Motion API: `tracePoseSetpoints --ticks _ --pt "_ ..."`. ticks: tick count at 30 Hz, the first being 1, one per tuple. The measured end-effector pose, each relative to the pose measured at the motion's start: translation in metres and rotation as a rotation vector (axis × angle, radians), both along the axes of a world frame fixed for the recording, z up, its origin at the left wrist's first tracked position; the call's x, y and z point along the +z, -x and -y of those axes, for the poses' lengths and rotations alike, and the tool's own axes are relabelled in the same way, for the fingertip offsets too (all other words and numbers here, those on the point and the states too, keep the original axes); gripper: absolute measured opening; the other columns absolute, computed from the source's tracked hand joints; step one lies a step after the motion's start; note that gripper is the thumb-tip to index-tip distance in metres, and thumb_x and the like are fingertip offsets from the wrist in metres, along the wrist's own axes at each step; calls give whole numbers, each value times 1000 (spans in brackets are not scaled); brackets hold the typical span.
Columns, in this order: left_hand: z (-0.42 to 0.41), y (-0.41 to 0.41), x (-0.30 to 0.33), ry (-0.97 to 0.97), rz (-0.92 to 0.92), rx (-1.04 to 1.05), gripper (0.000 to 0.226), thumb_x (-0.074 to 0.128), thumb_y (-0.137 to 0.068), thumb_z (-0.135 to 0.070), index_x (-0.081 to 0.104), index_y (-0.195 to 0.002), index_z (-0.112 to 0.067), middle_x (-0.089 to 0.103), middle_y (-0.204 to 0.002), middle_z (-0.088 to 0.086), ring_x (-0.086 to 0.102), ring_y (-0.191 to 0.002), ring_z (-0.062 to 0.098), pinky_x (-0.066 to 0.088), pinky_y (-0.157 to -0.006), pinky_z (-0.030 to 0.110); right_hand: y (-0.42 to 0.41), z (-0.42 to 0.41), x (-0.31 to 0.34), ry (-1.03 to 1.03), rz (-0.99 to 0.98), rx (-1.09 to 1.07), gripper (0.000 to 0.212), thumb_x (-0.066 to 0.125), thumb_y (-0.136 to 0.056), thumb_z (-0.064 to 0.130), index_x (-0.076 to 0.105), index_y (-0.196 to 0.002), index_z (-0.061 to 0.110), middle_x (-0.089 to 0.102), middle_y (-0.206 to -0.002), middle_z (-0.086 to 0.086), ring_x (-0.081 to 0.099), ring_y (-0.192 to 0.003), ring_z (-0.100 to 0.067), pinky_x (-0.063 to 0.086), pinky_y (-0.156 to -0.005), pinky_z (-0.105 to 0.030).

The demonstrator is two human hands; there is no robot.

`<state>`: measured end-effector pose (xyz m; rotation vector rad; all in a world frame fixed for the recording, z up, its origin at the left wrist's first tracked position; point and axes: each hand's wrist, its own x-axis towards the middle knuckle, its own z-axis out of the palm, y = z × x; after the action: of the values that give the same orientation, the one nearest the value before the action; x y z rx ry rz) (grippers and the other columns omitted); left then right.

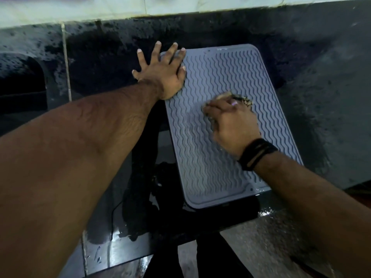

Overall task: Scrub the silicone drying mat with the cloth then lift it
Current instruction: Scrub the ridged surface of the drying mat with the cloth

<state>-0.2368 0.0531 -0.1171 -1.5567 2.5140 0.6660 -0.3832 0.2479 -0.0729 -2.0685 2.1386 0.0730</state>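
A grey silicone drying mat (218, 77) with wavy ridges lies flat on a dark wet counter. My left hand (162, 71) presses on its upper left corner with fingers spread straight. My right hand (230, 121) sits on the middle of the mat, fingers curled round a small brownish cloth (241, 98) that sticks out beyond the knuckles. A black band is wrapped round my right wrist. Most of the cloth is hidden under the hand.
The black stone counter (321, 97) is wet, with a puddle (152, 189) near the mat's lower left corner. A sink opening (22, 77) lies at far left. A pale tiled wall (80, 9) runs along the back. The counter's front edge (140, 255) is below the mat.
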Motion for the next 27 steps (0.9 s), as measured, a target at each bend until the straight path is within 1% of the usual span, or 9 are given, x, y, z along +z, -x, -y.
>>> tracePoseSetpoints --ticks 2,7,10,12,14,16,20,24,27 --pt "0 0 0 3 2 -4 62 18 -113 -59 0 -171 -50 -13 -180 -23 -24 -167 26 1 -117 87 0 -29 4 -1 28 -15 57 32 -82 36 66 -126 23 65 -131 1 60 -113 -35 53 -90 -52" --pt "-2 0 2 3 0 -5 61 18 -114 -58 0 -172 -49 -13 -180 -23 -23 -167 24 0 -118 87 -1 -68 6 83 86 10 46 43 -79 30 75 -112 23 72 -118 3 66 -105 -31 56 -88 -44" --pt "-2 0 3 0 4 -1 62 18 -114 -58 0 -172 -49 -13 -181 -22 -23 -167 25 0 -118 86 4 -47 11 110 133 -21 51 38 -83 32 71 -121 25 68 -125 3 64 -108 -27 55 -88 -46" --pt "-2 1 2 13 11 -5 62 18 -114 -58 0 -172 -48 -13 -181 -22 -22 -167 25 0 -119 86 5 -20 11 153 121 -27 51 38 -85 30 69 -124 21 67 -128 -1 63 -110 -30 54 -90 -46" --pt "-3 1 1 16 16 -3 62 18 -113 -59 1 -172 -49 -12 -181 -22 -22 -167 25 0 -119 86 1 1 7 126 90 -17 51 40 -83 26 71 -122 19 68 -127 -3 62 -112 -35 52 -93 -47" --pt "-1 0 -1 30 16 1 62 17 -113 -60 0 -172 -49 -12 -181 -21 -21 -167 26 2 -118 87 -3 6 -2 65 39 3 55 35 -81 31 70 -122 21 67 -127 -2 60 -116 -35 50 -96 -50" --pt "2 0 -6 32 16 -2 64 17 -111 -63 0 -171 -49 -11 -182 -20 -21 -167 28 2 -117 88 2 -28 -6 -5 48 -6 57 32 -83 37 68 -126 25 64 -133 4 58 -119 -34 50 -95 -51" --pt "3 -2 -6 26 1 -13 65 16 -110 -64 0 -171 -50 -12 -182 -19 -21 -167 30 3 -116 89 2 -78 -3 26 82 -17 46 43 -85 32 71 -121 26 68 -127 7 62 -113 -28 50 -94 -44" --pt "2 -1 -5 28 3 -8 64 16 -111 -63 -1 -171 -50 -12 -181 -20 -21 -167 29 3 -117 88 2 -96 -1 92 145 13 42 47 -84 27 75 -115 23 71 -121 5 65 -111 -27 51 -94 -45"
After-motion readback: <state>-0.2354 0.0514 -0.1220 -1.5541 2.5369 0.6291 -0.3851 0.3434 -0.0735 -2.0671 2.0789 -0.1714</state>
